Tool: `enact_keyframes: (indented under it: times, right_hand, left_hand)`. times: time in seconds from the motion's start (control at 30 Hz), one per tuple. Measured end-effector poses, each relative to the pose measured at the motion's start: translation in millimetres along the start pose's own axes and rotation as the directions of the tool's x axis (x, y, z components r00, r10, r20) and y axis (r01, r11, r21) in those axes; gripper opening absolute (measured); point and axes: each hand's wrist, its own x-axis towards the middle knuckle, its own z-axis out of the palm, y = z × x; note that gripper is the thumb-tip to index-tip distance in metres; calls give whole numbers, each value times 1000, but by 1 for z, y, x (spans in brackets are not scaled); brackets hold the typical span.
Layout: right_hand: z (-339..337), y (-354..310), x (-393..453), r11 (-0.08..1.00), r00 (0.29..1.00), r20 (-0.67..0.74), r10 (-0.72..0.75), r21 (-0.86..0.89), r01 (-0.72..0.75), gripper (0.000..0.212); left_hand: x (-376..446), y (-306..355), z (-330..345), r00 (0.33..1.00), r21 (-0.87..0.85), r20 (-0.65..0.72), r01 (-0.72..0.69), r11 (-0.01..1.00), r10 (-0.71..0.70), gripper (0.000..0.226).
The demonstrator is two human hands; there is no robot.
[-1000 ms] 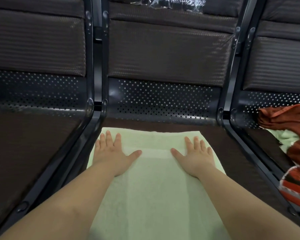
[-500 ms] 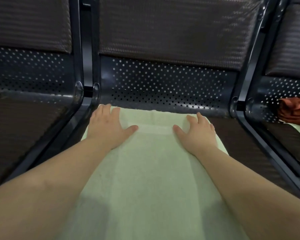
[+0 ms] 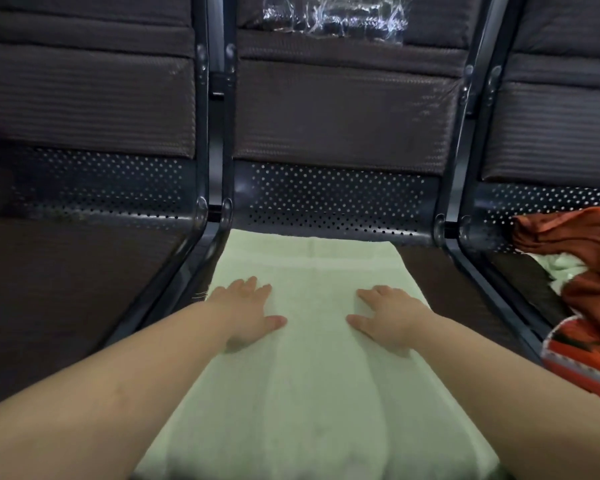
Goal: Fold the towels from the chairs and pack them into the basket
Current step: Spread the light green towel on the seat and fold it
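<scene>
While both palms press flat on it, the pale green towel (image 3: pixel 312 393) lies spread lengthwise along the middle chair seat (image 3: pixel 440 282), its far edge almost at the perforated metal strip (image 3: pixel 329 202) below the backrest and its near end running out of view at the bottom. The left hand (image 3: pixel 248 311) rests near the towel's left border, fingers straight and loosely spread, thumb pointing inward. The right hand (image 3: pixel 388 315) lies opposite it toward the right border, fingers likewise extended and a little apart, thumb turned toward the other hand; neither hand pinches or curls round the fabric. A bare band of towel separates the two thumbs. On the seat to the right, an orange-red cloth (image 3: pixel 582 271) sits crumpled in a heap, with a scrap of light green fabric (image 3: pixel 558 268) showing beneath it and a red patterned piece (image 3: pixel 582 355) lower at the frame's edge. Crinkled clear plastic (image 3: pixel 329 15) clings to the top of the middle backrest.
</scene>
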Motion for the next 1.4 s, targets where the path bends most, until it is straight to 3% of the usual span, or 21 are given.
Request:
enact_keyframes:
  times: [0.23,0.43,0.5,0.57,0.63,0.7,0.8,0.87,0.93,1.03,1.13,1.2,1.3,1.4]
  right_hand:
    - [-6,15,-76,991,979,157,130,10,-134,80]
    - [-8,32,-111,935,949,75,305,164,-313,80]
    - [-9,35,-116,898,922,95,376,209,-388,79]
    - [-12,37,-120,867,895,164,414,228,-443,60]
    - [-15,37,-124,838,876,243,416,272,-473,38]
    - [-16,37,-128,797,869,285,405,355,-488,34]
    - [-14,41,-130,677,885,281,372,570,-466,23]
    - [-16,44,-132,535,901,252,352,736,-415,17]
    - [-17,49,-134,467,926,224,303,813,-349,13]
    - [-19,60,-136,497,960,159,232,828,-257,6]
    - [-20,68,-139,524,984,120,134,834,-173,17]
    - [-20,72,-141,553,985,169,43,817,-164,26]
    - [-24,71,-148,698,970,243,-23,698,-159,27]
    - [-29,64,-152,856,971,238,11,500,-133,38]
  left_hand:
    - [-75,-20,11,987,-35,151,54,998,-49,87]
    - [-112,-42,11,982,-186,4,184,965,-187,66]
    - [-117,-45,13,964,-294,-9,252,922,-266,67]
    - [-120,-44,15,946,-402,33,308,862,-323,66]
    - [-120,-44,17,944,-493,67,312,812,-322,46]
    - [-122,-43,17,946,-533,72,306,789,-318,27]
    - [-123,-40,16,951,-586,42,273,763,-308,18]
    - [-123,-38,14,953,-726,17,221,651,-304,17]
    - [-125,-40,11,955,-852,-17,141,504,-295,18]
    - [-129,-50,11,956,-907,-90,38,420,-280,12]
    - [-133,-61,13,981,-900,-112,-32,435,-161,17]
    - [-138,-66,15,991,-888,-97,-43,457,-95,23]
    - [-146,-71,15,995,-847,-82,-44,530,-49,35]
    - [-146,-72,17,996,-736,-83,-37,675,-37,46]
